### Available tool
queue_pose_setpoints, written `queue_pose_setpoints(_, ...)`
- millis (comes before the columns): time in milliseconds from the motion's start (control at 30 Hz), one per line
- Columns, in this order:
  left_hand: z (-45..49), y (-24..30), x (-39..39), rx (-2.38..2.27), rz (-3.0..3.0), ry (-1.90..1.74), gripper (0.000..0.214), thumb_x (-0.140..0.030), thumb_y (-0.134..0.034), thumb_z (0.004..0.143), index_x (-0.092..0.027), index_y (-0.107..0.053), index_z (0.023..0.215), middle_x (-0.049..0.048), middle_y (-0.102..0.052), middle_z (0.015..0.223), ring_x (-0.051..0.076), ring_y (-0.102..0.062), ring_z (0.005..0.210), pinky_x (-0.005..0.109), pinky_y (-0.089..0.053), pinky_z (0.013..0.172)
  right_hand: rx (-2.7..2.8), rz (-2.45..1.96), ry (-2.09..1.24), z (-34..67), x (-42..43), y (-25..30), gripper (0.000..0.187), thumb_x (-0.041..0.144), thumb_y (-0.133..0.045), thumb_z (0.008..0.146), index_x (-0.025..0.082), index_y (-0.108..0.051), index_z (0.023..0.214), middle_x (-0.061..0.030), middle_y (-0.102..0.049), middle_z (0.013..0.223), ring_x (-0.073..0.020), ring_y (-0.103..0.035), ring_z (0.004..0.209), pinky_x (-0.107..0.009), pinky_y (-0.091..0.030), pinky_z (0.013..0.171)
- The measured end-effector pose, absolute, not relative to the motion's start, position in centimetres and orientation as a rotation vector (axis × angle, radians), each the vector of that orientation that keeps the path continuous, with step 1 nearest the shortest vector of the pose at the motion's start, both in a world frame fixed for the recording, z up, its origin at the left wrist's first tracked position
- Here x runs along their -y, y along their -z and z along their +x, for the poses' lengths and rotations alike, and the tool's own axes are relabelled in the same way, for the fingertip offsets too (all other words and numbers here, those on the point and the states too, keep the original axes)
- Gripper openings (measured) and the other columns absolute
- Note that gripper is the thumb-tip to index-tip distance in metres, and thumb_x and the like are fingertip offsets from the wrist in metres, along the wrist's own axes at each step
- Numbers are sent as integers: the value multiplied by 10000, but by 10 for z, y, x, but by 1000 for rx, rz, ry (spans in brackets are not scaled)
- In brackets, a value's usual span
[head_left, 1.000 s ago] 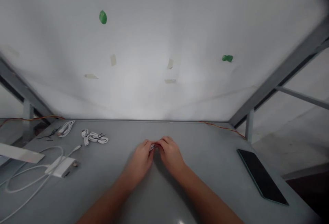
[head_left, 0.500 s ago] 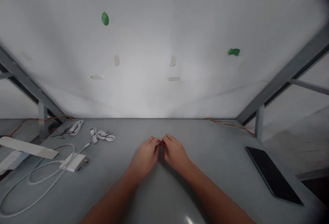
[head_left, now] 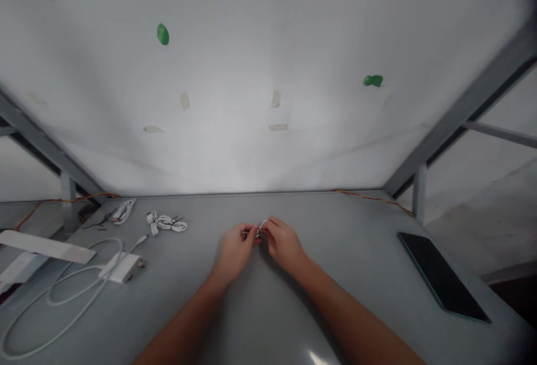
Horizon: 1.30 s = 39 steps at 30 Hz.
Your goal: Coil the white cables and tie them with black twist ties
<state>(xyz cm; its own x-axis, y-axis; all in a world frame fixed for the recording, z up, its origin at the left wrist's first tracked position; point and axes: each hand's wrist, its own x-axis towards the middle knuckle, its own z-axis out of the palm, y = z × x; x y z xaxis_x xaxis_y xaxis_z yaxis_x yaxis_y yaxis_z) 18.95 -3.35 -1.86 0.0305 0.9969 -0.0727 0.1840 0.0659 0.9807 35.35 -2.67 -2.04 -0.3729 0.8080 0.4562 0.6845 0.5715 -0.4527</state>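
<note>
My left hand and my right hand meet at the middle of the grey table, fingertips pinched together on a small white cable piece held between them. Most of that piece is hidden by the fingers. Both forearms reach in from the bottom edge.
A bundled white cable and a second one lie at the back left. A white adapter with a long looped cord sits left. A dark phone lies right. A white wall stands behind the table.
Both hands stay pinched together on the small piece and have lifted slightly. The view has shifted a little between frames.
</note>
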Motion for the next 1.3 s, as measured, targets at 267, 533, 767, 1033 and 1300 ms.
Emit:
queue_pose_setpoints(267, 188, 17, 32, -1422, 1235, -1066, 155, -326, -681, 912, -176, -715, 886, 94, -814, 920, 239, -796, 884, 352, -616, 838, 2169, -1196, -174, 351, 27, 18, 203, 64, -522, 973, 208, -627, 876, -58, -666, 900, -193, -611, 818, -283, -450, 733)
queue_pose_setpoints(533, 191, 22, 35, -1543, 1457, -1122, 168, -315, -636, 926, -194, -753, 920, 69, -798, 937, 212, -752, 888, 332, -565, 847, 2084, -1217, -61, 352, 24, 30, 166, 154, -574, 1011, 216, -687, 907, -69, -697, 900, -211, -646, 814, -298, -481, 731)
queue_pose_setpoints(767, 191, 16, 40, -1568, 1727, -1137, 187, -293, -591, 932, -216, -759, 905, 46, -729, 898, 185, -677, 833, 304, -526, 785, 2185, -1229, -75, 349, 24, 24, 163, 91, -535, 994, 195, -659, 978, -98, -699, 960, -225, -659, 864, -301, -486, 749)
queue_pose_setpoints(1033, 198, 22, 45, -1339, 1576, -1300, 143, -333, -590, 940, -221, -678, 944, 81, -741, 1038, 199, -721, 1009, 352, -567, 954, 2238, -1353, -343, 351, 30, 13, 181, 66, -489, 949, 203, -578, 1025, -94, -725, 973, -208, -663, 820, -278, -429, 702)
queue_pose_setpoints(1300, 199, 30, 40, -1093, 1183, -1339, 320, -430, -796, 825, -204, -639, 988, 100, -766, 1109, 233, -740, 1042, 387, -547, 993, 2006, -1222, -607, 356, 24, 19, 200, 187, -411, 1024, 228, -517, 859, -37, -655, 785, -180, -565, 678, -279, -363, 652)
